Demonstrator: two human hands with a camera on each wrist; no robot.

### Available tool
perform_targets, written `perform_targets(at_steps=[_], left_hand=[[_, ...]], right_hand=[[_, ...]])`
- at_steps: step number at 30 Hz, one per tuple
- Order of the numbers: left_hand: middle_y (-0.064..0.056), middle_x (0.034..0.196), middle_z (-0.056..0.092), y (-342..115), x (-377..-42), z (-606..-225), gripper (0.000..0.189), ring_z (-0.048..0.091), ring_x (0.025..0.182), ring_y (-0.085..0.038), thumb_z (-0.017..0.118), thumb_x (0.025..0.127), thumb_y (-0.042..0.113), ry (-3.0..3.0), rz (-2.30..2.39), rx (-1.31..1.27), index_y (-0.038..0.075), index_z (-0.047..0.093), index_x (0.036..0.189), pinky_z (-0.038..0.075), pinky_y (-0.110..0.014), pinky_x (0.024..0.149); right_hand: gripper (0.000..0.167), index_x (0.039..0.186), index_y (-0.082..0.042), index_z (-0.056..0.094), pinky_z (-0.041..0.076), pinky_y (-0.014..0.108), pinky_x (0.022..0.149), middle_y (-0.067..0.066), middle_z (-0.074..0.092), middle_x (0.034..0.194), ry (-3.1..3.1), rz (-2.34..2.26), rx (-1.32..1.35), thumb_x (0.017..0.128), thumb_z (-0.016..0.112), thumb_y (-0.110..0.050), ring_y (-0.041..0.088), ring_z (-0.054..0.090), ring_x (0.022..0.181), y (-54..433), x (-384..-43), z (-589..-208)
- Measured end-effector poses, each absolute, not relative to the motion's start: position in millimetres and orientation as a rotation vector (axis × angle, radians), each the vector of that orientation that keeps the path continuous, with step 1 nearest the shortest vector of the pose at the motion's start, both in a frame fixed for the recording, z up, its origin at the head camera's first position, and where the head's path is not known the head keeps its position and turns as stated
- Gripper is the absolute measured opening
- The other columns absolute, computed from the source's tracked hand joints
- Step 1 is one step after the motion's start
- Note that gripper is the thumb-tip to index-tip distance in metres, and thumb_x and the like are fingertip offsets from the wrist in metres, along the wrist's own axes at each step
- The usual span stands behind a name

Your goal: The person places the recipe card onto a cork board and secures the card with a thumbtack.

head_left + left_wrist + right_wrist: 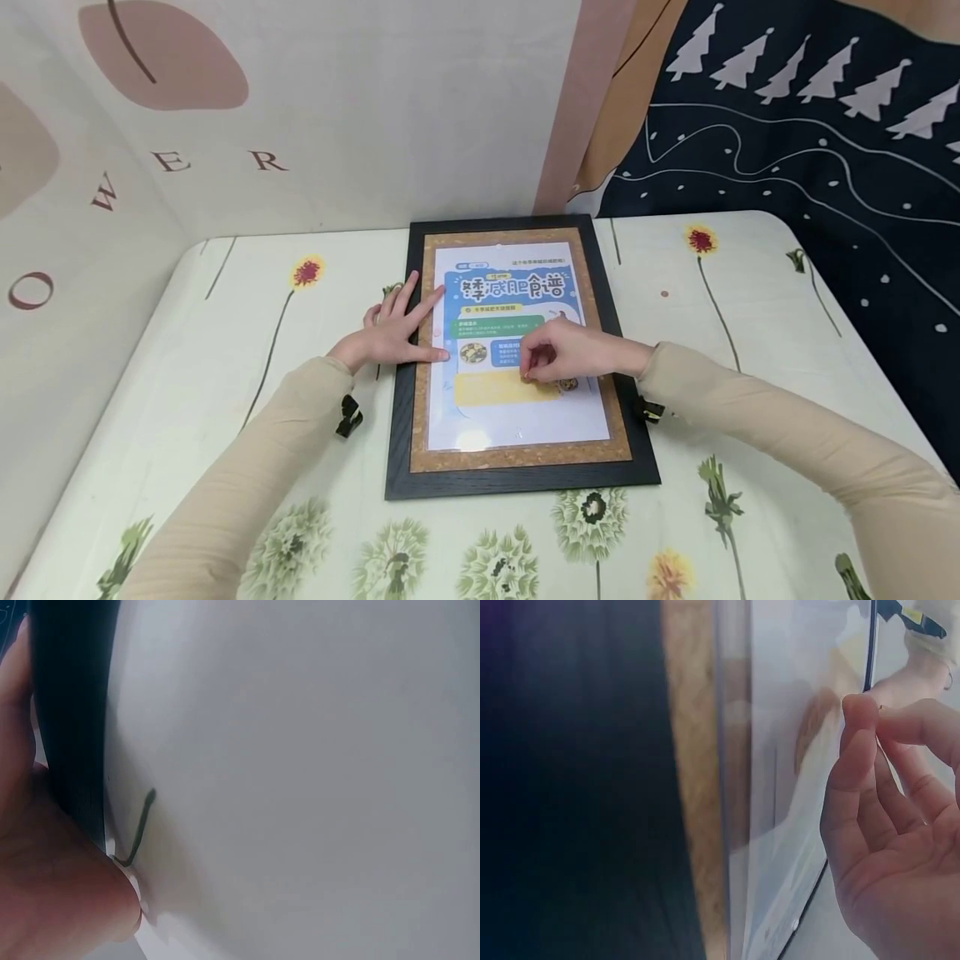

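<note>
A cork board in a black frame lies on the table. On it is a printed poster with Chinese lettering, under a glossy clear sheet. My left hand lies with spread fingers over the frame's left side, fingertips reaching the poster's edge. Above the poster's middle, my right hand has thumb and forefinger brought together. In the right wrist view, a tiny pin-like thing shows between those fingertips; most of it is hidden. Small clear dots show near the poster's top and bottom edges.
A pale tablecloth with printed flowers covers the table. Behind stands a light cloth backdrop, with a dark tree-patterned cloth at the right. Black straps with small devices sit on both wrists.
</note>
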State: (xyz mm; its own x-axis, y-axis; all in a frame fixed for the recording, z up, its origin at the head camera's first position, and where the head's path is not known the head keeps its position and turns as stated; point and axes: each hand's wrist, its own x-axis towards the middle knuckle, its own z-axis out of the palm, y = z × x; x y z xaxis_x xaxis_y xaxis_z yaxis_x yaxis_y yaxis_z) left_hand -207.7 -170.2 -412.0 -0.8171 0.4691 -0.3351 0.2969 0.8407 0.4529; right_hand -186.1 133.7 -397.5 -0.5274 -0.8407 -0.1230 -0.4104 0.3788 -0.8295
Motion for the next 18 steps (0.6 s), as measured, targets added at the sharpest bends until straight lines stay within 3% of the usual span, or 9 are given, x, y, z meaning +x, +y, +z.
perform_targets(at_steps=[18], left_hand=[[-0.014, 0.156, -0.027, -170.8, -210.1, -412.8, 0.103, -0.012, 0.141, -0.044, 0.067, 0.085, 0.053, 2.577, 0.506, 0.575, 0.020, 0.002, 0.157, 0.002, -0.064, 0.103]], right_hand=[[0.011, 0.082, -0.014, 0.066, 0.049, 0.025, 0.063, -0.010, 0.062, 0.075, 2.076, -0.853, -1.220, 0.084, 0.071, -0.005, 0.005, 0.057, 0.066, 113.3, -164.0, -399.2]])
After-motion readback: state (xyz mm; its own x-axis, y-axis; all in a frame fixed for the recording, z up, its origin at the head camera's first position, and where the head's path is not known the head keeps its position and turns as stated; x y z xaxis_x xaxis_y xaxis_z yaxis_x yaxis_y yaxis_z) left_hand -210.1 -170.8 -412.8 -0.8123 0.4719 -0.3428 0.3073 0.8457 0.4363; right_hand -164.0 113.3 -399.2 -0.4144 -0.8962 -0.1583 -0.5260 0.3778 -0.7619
